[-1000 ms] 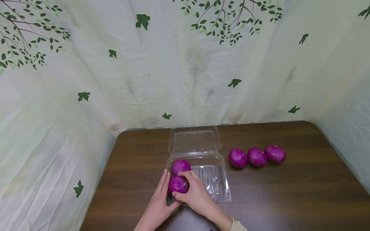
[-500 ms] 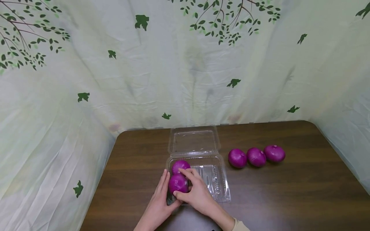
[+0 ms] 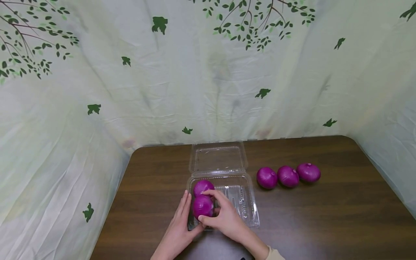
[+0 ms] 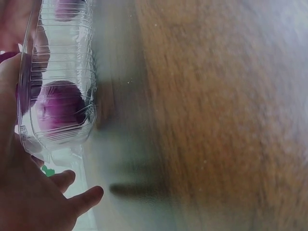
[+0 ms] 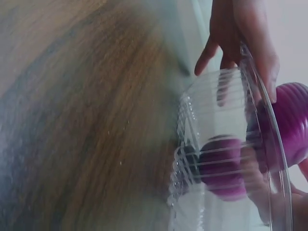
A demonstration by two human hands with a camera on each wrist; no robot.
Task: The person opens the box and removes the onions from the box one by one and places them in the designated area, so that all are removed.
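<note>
Two purple onions stand one behind the other along the left side of a clear plastic clamshell box [image 3: 251, 207]. My right hand [image 3: 227, 218] grips the nearer onion [image 3: 203, 207] between thumb and fingers. That onion [image 5: 291, 122] rises above the rim in the right wrist view. The farther onion [image 3: 203, 186] lies just beyond my right fingertips. Along the box's left wall my left hand [image 3: 180, 227] rests with straight fingers, its thumb pointing across the front corner. In the left wrist view an onion [image 4: 60, 108] shows through the clear wall.
The box's lid [image 3: 217, 159] lies folded back toward the table's far edge. To the right, three more onions stand in a row: the left one [image 3: 267, 177], the middle one [image 3: 288, 176] and the right one [image 3: 308, 172]. A leaf-printed curtain [image 3: 217, 90] hangs behind the table [image 3: 308, 216].
My right hand has shifted slightly to the right, and the nearer onion has moved a little right and back with it. My left hand has stayed in place.
</note>
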